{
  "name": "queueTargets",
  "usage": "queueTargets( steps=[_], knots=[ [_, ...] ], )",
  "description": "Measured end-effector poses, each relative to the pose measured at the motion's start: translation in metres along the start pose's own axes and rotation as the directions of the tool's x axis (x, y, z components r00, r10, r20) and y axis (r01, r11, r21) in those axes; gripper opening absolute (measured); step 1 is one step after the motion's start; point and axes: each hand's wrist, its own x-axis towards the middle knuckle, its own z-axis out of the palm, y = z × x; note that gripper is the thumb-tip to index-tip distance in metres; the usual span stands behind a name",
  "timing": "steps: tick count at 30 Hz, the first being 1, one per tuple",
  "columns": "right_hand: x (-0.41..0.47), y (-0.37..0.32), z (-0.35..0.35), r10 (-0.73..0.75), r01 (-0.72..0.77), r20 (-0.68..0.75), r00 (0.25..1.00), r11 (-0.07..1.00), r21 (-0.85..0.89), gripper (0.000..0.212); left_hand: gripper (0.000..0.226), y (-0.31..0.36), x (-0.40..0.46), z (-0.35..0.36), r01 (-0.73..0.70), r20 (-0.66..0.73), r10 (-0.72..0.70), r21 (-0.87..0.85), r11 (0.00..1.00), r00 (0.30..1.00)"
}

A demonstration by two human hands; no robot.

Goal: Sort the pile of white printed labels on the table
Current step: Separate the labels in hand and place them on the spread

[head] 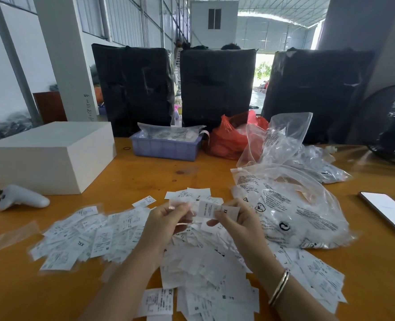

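Your right hand (234,224): fingers curled, pinching one label (217,210) marked XL, held above the pile.
Your left hand (166,222): fingers curled — pinching a blurred, see-through scrap; what it is, you cannot tell.
Pile of labels (191,251): spread loose across the bench (145,167) — under and around both hands.

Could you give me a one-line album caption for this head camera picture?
Both hands, left and right, pinch white labels above the scattered label pile on an orange table.
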Motion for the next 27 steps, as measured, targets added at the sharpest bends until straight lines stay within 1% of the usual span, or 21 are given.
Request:
queueTargets(
  steps=[3, 5, 7, 11, 15, 18, 20, 22, 25, 27],
  knots=[
    [0.000, 0.000, 0.004, -0.040, 0.037, -0.059, 0.997, 0.998, -0.056, 0.008, 0.011, 0.001, -0.002, 0.000, 0.012, 0.104, -0.012, 0.004, 1.000, 0.995],
    [0.000, 0.000, 0.005, -0.044, 0.039, -0.074, 0.996, 0.996, -0.077, 0.008, 0.015, 0.001, -0.003, 0.000, 0.000, 0.164, -0.007, 0.043, 0.999, 0.986],
    [-0.001, 0.000, 0.006, -0.044, 0.038, -0.084, 0.996, 0.996, -0.075, 0.006, 0.016, 0.001, -0.004, 0.001, -0.003, 0.186, -0.008, 0.059, 0.998, 0.983],
    [0.000, -0.001, 0.009, -0.041, 0.036, -0.101, 0.994, 0.998, -0.048, 0.004, 0.012, -0.001, -0.003, 0.002, -0.011, 0.105, 0.005, 0.053, 0.999, 0.994],
    [-0.001, -0.001, 0.013, -0.038, 0.034, -0.084, 0.996, 0.998, -0.054, 0.006, 0.012, -0.002, -0.003, 0.003, -0.012, 0.069, 0.011, 0.023, 1.000, 0.998],
    [-0.002, -0.001, 0.013, -0.025, 0.024, -0.027, 0.999, 0.999, -0.045, 0.008, 0.010, 0.000, -0.004, 0.003, -0.013, 0.056, 0.013, -0.008, 1.000, 0.998],
    [-0.002, 0.000, 0.012, 0.010, -0.010, 0.015, 1.000, 1.000, 0.028, 0.009, 0.011, 0.000, -0.004, 0.003, -0.012, 0.068, 0.012, 0.000, 1.000, 0.998],
    [-0.002, 0.001, 0.010, 0.046, -0.049, 0.053, 0.998, 0.996, 0.073, 0.009, 0.006, 0.000, -0.003, 0.002, -0.008, 0.088, 0.006, 0.015, 1.000, 0.996],
    [0.000, 0.002, 0.005, 0.061, -0.061, 0.090, 0.994, 0.998, 0.000, 0.009, 0.007, 0.001, -0.004, 0.002, -0.003, 0.100, 0.002, 0.018, 1.000, 0.995],
    [0.001, 0.003, 0.002, 0.067, -0.056, 0.118, 0.991, 0.994, -0.095, 0.010, 0.016, -0.001, -0.004, 0.002, -0.005, 0.103, 0.001, 0.037, 0.999, 0.995]
  ],
)
